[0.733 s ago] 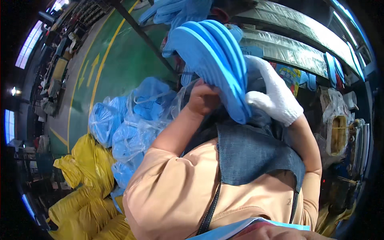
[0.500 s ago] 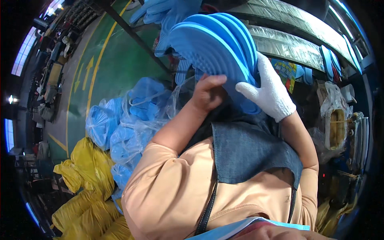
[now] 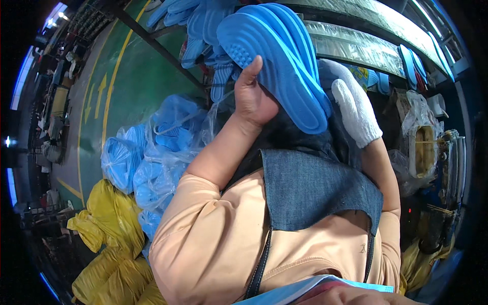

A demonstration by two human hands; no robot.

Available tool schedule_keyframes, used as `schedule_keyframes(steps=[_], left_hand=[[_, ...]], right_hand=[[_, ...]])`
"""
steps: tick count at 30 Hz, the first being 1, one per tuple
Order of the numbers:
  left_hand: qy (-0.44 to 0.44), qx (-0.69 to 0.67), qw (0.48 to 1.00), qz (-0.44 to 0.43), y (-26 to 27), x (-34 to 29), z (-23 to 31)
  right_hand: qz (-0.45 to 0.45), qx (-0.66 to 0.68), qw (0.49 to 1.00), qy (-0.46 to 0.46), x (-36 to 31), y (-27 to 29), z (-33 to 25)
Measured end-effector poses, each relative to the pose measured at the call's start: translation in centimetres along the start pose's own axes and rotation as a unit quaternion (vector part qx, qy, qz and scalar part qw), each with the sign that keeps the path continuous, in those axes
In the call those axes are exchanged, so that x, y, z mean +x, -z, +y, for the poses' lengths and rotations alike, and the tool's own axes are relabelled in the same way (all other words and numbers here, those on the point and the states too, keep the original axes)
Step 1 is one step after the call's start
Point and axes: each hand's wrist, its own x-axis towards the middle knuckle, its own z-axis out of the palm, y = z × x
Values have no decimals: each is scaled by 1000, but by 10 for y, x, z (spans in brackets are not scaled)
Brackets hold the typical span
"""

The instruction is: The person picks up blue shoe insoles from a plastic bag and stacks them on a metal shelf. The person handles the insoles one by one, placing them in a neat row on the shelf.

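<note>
Insoles [image 3: 284, 71], blue and fanned at 1 o'clock, clasped by the edge in the bare left hand [image 3: 255, 99]. At 2 o'clock, gloved right hand [image 3: 354, 108], unclenched just beside the insoles, contact impossible to tell. Clear bags [image 3: 155, 175] at 9 o'clock, yellow sacks [image 3: 114, 213] at 8.

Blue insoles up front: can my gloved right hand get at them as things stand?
Probably yes: the right hand is close beside the blue insoles, with nothing visible blocking it; the left hand holds their opposite side.
</note>
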Motion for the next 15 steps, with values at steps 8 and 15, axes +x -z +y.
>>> schedule_keyframes(steps=[8, 15], left_hand=[[-2, 23, 1000, -10, -3, 5, -6], [11, 43, 999, -15, 1, 6, -16]], right_hand=[[-65, -67, 995, -24, -7, -1, -11], [-55, -9, 997, 44, -2, 12, -5]])
